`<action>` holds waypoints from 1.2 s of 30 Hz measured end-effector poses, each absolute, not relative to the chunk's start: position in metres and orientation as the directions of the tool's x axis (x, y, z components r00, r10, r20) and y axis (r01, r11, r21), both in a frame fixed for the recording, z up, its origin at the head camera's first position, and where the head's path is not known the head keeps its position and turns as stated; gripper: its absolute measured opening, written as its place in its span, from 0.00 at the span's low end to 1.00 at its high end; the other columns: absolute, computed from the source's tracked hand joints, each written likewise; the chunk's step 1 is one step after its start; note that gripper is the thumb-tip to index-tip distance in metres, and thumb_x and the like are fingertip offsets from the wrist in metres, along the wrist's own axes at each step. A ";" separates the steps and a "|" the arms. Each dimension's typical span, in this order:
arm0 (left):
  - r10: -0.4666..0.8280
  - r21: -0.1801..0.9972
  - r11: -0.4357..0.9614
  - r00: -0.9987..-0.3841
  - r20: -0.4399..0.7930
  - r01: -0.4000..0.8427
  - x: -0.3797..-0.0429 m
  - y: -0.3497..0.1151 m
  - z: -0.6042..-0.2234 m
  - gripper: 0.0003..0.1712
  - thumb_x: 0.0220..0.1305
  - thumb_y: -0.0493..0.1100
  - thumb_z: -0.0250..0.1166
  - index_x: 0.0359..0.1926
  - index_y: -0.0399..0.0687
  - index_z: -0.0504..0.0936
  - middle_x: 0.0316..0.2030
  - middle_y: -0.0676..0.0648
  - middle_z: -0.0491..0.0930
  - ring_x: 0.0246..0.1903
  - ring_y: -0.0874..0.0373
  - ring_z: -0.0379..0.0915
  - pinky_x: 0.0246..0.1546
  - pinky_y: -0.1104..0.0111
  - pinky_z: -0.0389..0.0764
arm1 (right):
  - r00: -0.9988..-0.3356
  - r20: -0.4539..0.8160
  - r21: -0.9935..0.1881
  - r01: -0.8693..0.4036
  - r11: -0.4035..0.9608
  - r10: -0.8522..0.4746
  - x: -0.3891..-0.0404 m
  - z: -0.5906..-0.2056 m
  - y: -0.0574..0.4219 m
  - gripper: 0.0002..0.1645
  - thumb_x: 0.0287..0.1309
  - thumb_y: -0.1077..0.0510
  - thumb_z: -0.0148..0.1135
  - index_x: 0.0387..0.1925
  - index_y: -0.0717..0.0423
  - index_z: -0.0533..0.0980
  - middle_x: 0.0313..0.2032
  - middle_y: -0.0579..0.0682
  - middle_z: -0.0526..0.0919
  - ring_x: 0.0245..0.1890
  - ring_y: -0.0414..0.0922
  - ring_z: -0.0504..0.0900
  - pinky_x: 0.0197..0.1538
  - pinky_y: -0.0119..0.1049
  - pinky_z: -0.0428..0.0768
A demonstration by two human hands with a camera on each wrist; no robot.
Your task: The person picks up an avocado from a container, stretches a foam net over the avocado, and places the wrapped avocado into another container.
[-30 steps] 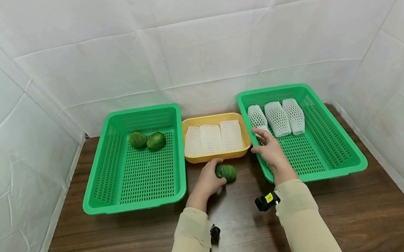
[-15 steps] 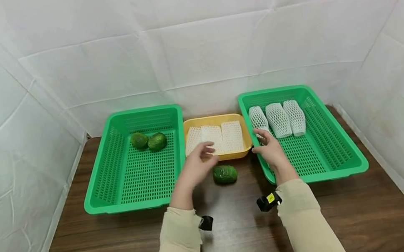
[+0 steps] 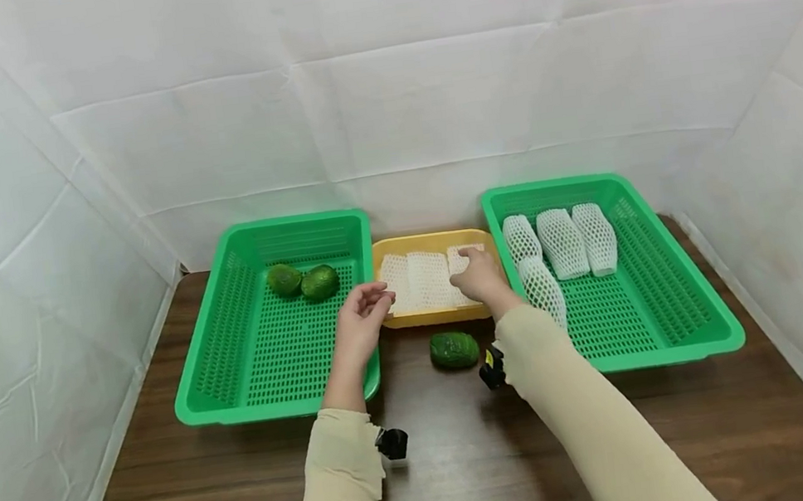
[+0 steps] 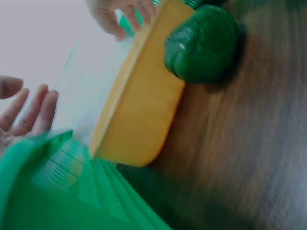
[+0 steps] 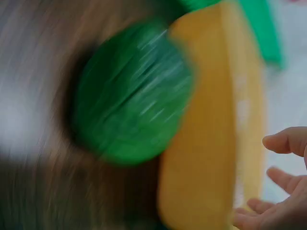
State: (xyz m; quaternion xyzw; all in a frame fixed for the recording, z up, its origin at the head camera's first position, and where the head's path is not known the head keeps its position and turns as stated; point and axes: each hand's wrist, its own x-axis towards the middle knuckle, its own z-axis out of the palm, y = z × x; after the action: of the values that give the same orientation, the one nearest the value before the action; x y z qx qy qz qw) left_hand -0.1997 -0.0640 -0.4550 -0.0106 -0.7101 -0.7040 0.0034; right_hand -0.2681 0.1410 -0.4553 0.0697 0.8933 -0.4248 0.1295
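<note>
A dark green avocado (image 3: 455,349) lies on the table in front of a yellow tray (image 3: 440,316), wrapped in what looks like clear film. White foam net sleeves (image 3: 429,280) lie flat side by side in that tray. My right hand (image 3: 480,276) is over the tray's right end and partly covers the rightmost sleeve; in the right wrist view its thumb and fingers are spread apart, holding nothing. My left hand (image 3: 361,319) hovers at the right rim of the left green basket (image 3: 281,407), fingers loosely bent around air. Two more avocados (image 3: 319,282) sit in that basket.
The right green basket (image 3: 655,357) holds several white net-covered pieces (image 3: 562,243), one partly hidden behind my right sleeve. White sheeting (image 3: 421,106) encloses the table (image 3: 445,479) at the back and sides.
My left hand has let go of the avocado and moved left to the basket rim. My right hand has moved left from the right basket to over the tray, uncovering a net-covered piece.
</note>
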 end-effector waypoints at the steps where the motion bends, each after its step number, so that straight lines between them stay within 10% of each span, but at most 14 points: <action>1: 0.016 1.000 -0.007 -1.000 0.023 0.023 -0.200 -0.064 -0.456 0.14 0.65 0.33 0.56 0.51 0.35 0.73 0.45 0.36 0.77 0.46 0.47 0.73 0.42 0.65 0.77 | -0.947 -0.319 -0.706 0.264 0.657 0.038 -0.270 -0.460 0.141 0.36 0.60 0.61 0.52 0.68 0.58 0.53 0.68 0.66 0.46 0.60 0.61 0.59 0.42 0.45 0.68; 6: 0.032 0.996 -0.085 -0.999 0.026 0.023 -0.201 -0.065 -0.459 0.13 0.66 0.32 0.55 0.51 0.34 0.72 0.45 0.34 0.76 0.47 0.46 0.73 0.47 0.54 0.74 | -0.920 -0.380 -0.659 0.340 0.671 0.093 -0.275 -0.474 0.145 0.41 0.61 0.63 0.51 0.70 0.60 0.43 0.66 0.69 0.48 0.56 0.60 0.62 0.43 0.46 0.68; 11: 0.028 0.993 -0.114 -0.999 0.036 0.033 -0.202 -0.064 -0.457 0.13 0.66 0.32 0.54 0.51 0.34 0.72 0.44 0.35 0.76 0.45 0.50 0.74 0.46 0.53 0.75 | -0.921 -0.385 -0.645 0.317 0.695 0.062 -0.278 -0.477 0.147 0.40 0.61 0.62 0.51 0.70 0.58 0.46 0.53 0.67 0.70 0.29 0.50 0.69 0.31 0.39 0.66; 18: 0.031 0.990 -0.139 -0.999 0.039 0.034 -0.203 -0.062 -0.457 0.13 0.66 0.32 0.54 0.51 0.33 0.72 0.45 0.34 0.76 0.44 0.53 0.74 0.47 0.50 0.73 | -0.940 -0.332 -0.599 0.278 0.751 0.082 -0.275 -0.475 0.150 0.33 0.59 0.60 0.54 0.66 0.56 0.57 0.62 0.69 0.54 0.59 0.63 0.58 0.52 0.52 0.66; 36: 0.008 0.991 -0.136 -1.000 0.016 0.015 -0.203 -0.070 -0.461 0.14 0.66 0.32 0.54 0.52 0.32 0.72 0.44 0.36 0.76 0.45 0.53 0.74 0.47 0.53 0.75 | -0.990 0.008 -0.728 0.089 0.679 0.139 -0.280 -0.451 0.133 0.15 0.62 0.59 0.54 0.50 0.57 0.75 0.49 0.58 0.72 0.46 0.54 0.72 0.46 0.46 0.72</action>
State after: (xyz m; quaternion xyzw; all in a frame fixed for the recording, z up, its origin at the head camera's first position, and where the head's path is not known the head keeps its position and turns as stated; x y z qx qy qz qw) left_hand -0.2033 -0.0697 -0.4607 -0.0087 -0.6574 -0.7535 0.0021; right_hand -0.2796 0.1333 -0.4509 0.0622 0.9158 -0.3956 -0.0312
